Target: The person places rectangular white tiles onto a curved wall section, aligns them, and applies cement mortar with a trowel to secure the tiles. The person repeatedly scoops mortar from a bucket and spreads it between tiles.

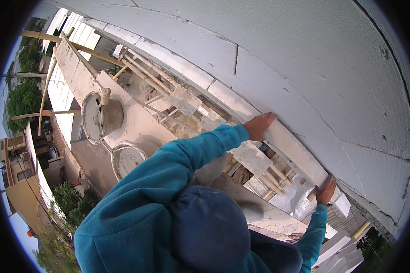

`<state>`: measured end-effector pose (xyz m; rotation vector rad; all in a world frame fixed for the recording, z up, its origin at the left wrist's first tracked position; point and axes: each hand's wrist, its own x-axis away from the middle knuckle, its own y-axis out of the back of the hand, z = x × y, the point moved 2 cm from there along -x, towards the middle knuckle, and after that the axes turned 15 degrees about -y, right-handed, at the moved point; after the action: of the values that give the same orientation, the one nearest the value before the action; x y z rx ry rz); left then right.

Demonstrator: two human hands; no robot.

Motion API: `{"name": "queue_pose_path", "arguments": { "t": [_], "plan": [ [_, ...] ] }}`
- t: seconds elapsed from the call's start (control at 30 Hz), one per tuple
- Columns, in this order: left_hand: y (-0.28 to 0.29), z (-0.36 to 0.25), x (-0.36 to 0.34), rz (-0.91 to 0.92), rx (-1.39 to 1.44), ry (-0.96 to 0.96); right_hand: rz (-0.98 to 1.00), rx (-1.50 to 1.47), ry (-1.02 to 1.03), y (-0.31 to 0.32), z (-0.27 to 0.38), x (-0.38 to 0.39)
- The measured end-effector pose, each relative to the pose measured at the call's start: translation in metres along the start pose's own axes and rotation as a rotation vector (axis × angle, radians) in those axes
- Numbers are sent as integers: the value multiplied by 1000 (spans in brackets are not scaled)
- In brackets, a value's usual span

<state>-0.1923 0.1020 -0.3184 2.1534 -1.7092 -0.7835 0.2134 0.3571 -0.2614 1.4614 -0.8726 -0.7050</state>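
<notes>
A long pale block [292,148], apparently lightweight concrete, lies lengthwise against the big grey-white wall [305,68]. My left hand [260,126] is closed around its far-left end, fingers over the top edge. At the other end, my right hand [325,190] grips the near-right end, its fingers bent over the edge. Both arms are in teal sleeves, reaching out to the wall. Farther left, similar pale blocks [232,96] run in line along the wall. The block's underside is hidden from this view.
Two buckets of grey mortar, one upright [110,116] and one nearer [128,160], stand on the plank platform [136,123] to the left. Bamboo poles [150,75] and boards form scaffolding with gaps beneath the block. Several pale slabs [341,255] lie at lower right.
</notes>
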Motion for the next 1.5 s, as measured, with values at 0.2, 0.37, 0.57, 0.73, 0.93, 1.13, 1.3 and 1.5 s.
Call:
{"name": "queue_pose_path", "arguments": {
  "t": [0.2,0.37,0.57,0.73,0.93,1.13,1.3,1.5],
  "plan": [
    [12,9,18,-64,-68,-39,140,62,40,13,26,-8],
    [76,-1,56,-20,-96,72,85,67,144,57,81,2],
    [190,-10,94,113,-305,157,132,0,323,108,184,9],
    [277,17,125,189,-446,317,204,-81,418,108,278,-1],
    [358,82,170,126,-632,464,216,-188,448,91,398,-8],
    [418,127,190,23,-774,588,91,-327,429,59,485,-9],
    [439,160,204,-39,-868,663,-24,-423,390,45,523,1],
    [425,193,208,-116,-896,697,-55,-428,338,31,528,-10]
  ]
}}
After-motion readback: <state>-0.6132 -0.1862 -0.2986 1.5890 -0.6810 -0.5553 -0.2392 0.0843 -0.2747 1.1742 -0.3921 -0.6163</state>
